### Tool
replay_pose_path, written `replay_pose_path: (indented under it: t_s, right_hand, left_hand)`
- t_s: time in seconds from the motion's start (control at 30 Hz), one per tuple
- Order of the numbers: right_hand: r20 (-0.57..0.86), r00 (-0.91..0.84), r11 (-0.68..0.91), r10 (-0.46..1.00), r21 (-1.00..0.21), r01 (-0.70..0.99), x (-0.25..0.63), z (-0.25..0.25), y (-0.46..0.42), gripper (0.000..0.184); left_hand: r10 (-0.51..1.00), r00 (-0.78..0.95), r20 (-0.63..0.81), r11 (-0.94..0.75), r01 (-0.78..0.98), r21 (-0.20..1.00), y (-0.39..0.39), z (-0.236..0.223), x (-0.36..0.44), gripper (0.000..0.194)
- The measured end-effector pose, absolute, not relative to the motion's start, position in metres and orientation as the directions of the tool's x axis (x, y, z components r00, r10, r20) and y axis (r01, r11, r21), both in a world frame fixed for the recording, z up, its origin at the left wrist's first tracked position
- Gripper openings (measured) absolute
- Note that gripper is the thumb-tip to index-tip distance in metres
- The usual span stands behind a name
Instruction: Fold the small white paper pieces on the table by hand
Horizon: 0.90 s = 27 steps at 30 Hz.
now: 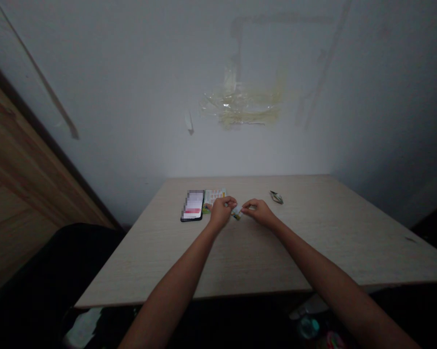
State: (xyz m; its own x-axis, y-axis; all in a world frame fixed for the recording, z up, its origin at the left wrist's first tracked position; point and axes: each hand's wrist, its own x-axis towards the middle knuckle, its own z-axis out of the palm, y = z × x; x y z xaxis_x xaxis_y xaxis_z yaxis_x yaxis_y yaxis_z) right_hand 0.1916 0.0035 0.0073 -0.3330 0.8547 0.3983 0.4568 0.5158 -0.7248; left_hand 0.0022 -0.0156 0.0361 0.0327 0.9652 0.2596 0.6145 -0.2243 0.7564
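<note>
Both my hands meet over the middle of the table around a small printed piece of paper [237, 212], white with dark and yellowish patches. My left hand [222, 209] pinches its left edge between thumb and fingertips. On the other side my right hand [257, 211] pinches the right edge. What is printed on the piece is too small to read. Partly behind my left hand lies a colourful printed sheet [215, 194], with green at its lower left. Beside that sheet, a phone [193, 206] rests with its screen lit.
A small crumpled or folded greenish piece [276, 197] lies right of my hands on the pale wooden table [262, 261]. The wall [131, 121] behind carries old tape [245, 106]. A wooden panel [18, 169] stands at the left. Under the table's front edge is a bottle [308, 327].
</note>
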Motion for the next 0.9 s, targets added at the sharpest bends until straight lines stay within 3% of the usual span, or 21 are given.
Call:
replay_pose_path:
  t_s: [0.2,0.4,0.67,0.9]
  right_hand:
    - [0.395,-0.237,0.461,0.887,-0.781,0.421,0.197,0.001,0.011,0.021]
    - [0.378,-0.181,0.419,0.908,-0.839,0.347,0.203,-0.001,0.014,0.025]
    - [0.34,-0.175,0.38,0.924,-0.864,0.329,0.199,-0.006,0.016,0.026]
    - [0.376,-0.262,0.453,0.889,-0.809,0.375,0.197,0.0,0.01,0.027]
  left_hand:
    - [0.955,-0.024,0.297,-0.217,0.625,0.75,-0.011,0.027,0.0,0.025]
    - [0.983,0.004,0.184,-0.134,0.702,0.699,-0.011,0.025,-0.001,0.024]
    - [0.988,0.021,0.153,-0.125,0.686,0.717,-0.013,0.031,0.0,0.017]
    - [0.986,-0.002,0.167,-0.121,0.678,0.725,-0.013,0.032,0.001,0.021]
